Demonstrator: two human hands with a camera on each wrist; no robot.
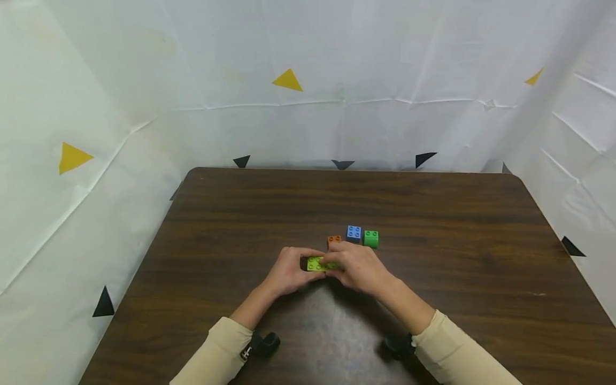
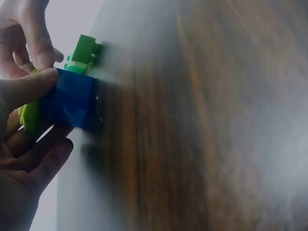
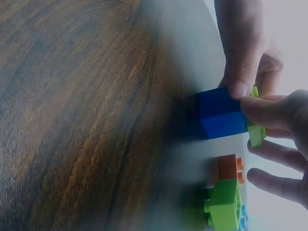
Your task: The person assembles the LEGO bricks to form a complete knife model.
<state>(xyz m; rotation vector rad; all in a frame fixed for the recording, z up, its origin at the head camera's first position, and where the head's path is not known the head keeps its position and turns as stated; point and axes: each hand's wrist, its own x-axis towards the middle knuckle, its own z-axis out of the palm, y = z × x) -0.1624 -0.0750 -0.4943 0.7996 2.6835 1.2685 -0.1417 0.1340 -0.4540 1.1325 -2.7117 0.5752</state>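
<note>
Near the table's middle, my left hand grips a dark blue brick between thumb and fingers, the brick standing at the tabletop. On its top sits a lime green studded piece, which overhangs the blue brick's edge in the right wrist view. My right hand pinches the lime piece from the right with thumb and index finger, the other fingers spread. Both thumbs also touch the blue brick's near side. Whether the lime piece is fully seated is hidden by the fingers.
Just beyond the right hand stand an orange brick, a lighter blue brick and a green rounded brick. The dark wooden table is enclosed by white sheeting at the back and sides.
</note>
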